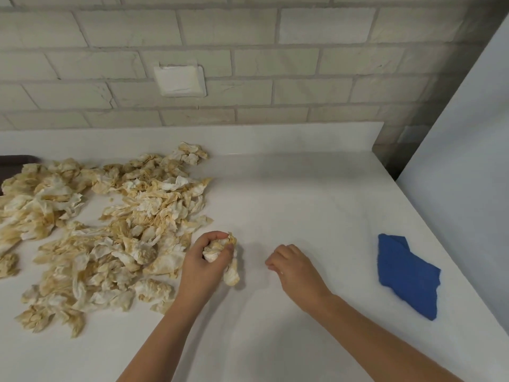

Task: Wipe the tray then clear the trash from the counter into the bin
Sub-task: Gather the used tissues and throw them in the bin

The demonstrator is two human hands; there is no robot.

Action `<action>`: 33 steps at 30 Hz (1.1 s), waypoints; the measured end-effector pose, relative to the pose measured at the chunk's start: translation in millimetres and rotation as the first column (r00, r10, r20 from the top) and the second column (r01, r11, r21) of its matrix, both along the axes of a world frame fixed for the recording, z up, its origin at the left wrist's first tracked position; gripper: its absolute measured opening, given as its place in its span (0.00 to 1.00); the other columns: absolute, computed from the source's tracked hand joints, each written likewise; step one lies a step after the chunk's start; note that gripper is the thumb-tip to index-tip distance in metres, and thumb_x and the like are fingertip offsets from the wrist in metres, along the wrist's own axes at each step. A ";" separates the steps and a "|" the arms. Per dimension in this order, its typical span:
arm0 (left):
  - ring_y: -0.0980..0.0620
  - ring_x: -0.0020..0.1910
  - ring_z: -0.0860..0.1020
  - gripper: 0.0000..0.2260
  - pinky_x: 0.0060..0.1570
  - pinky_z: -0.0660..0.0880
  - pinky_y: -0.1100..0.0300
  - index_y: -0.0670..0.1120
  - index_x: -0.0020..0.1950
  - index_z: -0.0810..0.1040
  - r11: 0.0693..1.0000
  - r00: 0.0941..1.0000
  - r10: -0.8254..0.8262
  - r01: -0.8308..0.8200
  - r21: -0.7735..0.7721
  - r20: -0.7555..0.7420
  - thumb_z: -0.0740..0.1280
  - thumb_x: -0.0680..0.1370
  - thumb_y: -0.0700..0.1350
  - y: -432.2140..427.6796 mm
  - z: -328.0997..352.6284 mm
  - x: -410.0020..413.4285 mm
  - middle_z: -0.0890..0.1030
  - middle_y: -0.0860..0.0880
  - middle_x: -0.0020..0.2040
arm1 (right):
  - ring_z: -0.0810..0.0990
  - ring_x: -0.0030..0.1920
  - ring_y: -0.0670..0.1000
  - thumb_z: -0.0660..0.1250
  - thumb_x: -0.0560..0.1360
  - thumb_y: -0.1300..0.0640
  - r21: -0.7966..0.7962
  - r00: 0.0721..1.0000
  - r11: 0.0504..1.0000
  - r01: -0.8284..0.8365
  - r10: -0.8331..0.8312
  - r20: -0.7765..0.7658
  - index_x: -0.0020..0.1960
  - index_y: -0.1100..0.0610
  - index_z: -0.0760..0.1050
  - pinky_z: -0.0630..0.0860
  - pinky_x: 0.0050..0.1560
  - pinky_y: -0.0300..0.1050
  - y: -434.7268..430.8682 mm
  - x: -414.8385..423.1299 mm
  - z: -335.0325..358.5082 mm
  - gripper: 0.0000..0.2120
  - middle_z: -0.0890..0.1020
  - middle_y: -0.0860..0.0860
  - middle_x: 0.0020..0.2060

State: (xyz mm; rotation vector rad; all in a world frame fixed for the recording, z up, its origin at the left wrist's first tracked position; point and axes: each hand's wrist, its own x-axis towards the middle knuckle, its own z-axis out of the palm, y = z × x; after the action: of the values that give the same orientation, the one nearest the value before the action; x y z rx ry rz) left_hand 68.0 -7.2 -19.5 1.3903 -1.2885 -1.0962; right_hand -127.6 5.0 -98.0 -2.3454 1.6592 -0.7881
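A big heap of crumpled, yellow-stained paper tissues (115,221) covers the left half of the white counter (303,194). My left hand (205,260) grips a wad of stained tissue (223,255) at the heap's right edge, with a strip of it hanging down to the counter. My right hand (292,267) hovers just right of it with loosely curled fingers and holds nothing. A folded blue cloth (407,274) lies on the counter at the right. No tray or bin is in view.
A pale brick wall with a white socket plate (179,79) backs the counter. A tall white panel (468,150) stands along the counter's right side. A dark object (13,159) peeks in at the far left edge.
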 end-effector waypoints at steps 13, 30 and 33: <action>0.45 0.44 0.82 0.09 0.46 0.80 0.51 0.53 0.53 0.79 0.851 0.873 -0.445 0.481 0.209 -0.198 0.70 0.74 0.43 67.4 -7.3 -37.3 0.82 0.46 0.48 | 0.74 0.33 0.47 0.62 0.79 0.59 0.625 -0.343 0.754 0.203 -0.543 0.766 0.47 0.56 0.77 0.73 0.32 0.38 140.2 -2.6 47.3 0.05 0.78 0.50 0.34; 0.58 0.40 0.80 0.05 0.44 0.76 0.65 0.48 0.47 0.79 0.580 0.697 -0.692 0.692 0.430 -0.187 0.70 0.74 0.39 306.5 -258.8 -233.4 0.82 0.51 0.44 | 0.82 0.33 0.54 0.60 0.76 0.62 0.870 -0.690 0.471 0.148 -0.581 0.431 0.36 0.59 0.81 0.75 0.39 0.46 419.1 -119.3 -202.3 0.14 0.83 0.56 0.32; 0.51 0.47 0.80 0.05 0.47 0.75 0.61 0.49 0.48 0.78 0.640 0.751 -0.658 0.592 0.490 -0.048 0.69 0.75 0.40 332.6 -377.0 -255.3 0.82 0.52 0.46 | 0.81 0.32 0.54 0.58 0.77 0.60 0.928 -0.707 0.364 0.076 -0.637 0.307 0.41 0.60 0.78 0.73 0.37 0.46 430.4 -143.8 -291.9 0.12 0.83 0.56 0.30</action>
State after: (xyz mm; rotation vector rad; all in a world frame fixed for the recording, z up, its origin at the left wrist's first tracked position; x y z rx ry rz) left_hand -187.3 325.3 -396.5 1.4045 -1.7572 -1.9395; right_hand -271.4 435.4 -389.8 0.6102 1.4612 -1.5330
